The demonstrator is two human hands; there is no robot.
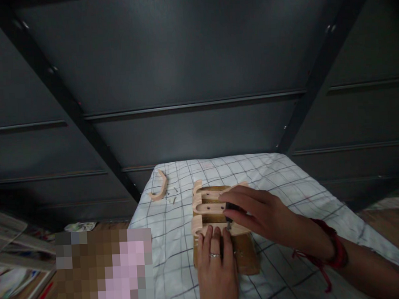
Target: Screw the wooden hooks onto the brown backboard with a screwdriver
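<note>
A brown wooden board [248, 254] lies on a white checked cloth [177, 240]. Three pale wooden hooks [205, 207] lie side by side across its far half. My left hand [216, 269] rests flat on the board, its fingers together and pressed on the nearest hook; a ring is on one finger. My right hand [256, 213] reaches in from the right, closed around a small dark tool [230, 212] whose tip points down at the nearest hook. A red band circles my right wrist.
A fourth loose wooden hook [158, 187] lies at the cloth's far left, with a few small screws [172, 196] beside it. Dark panelled walls and slanted beams rise behind. A blurred-out patch and papers lie on the floor at left.
</note>
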